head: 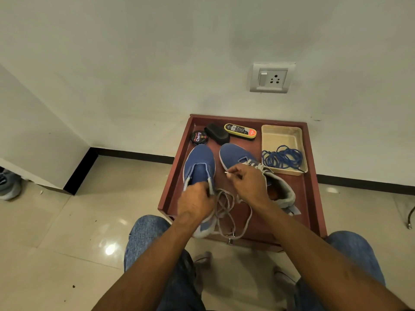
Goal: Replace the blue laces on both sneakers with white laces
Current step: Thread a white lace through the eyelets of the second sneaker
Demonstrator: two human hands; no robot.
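L hand (197, 198) is gripping the left sneaker (198, 167) w/ curled fingers; R hand (247, 182) is pinching a white lace (226, 209) tip — both sneakers sitting on the red tray (311, 198), blue laces (283, 158) in the beige bin (280, 135).

We look from one camera on the head, facing forward and down. Our hands (224, 189) are close below us, with the wall (157, 63) farther off.

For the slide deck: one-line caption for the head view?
Left hand steadies left sneaker; right hand pinches white lace; blue laces in tray.
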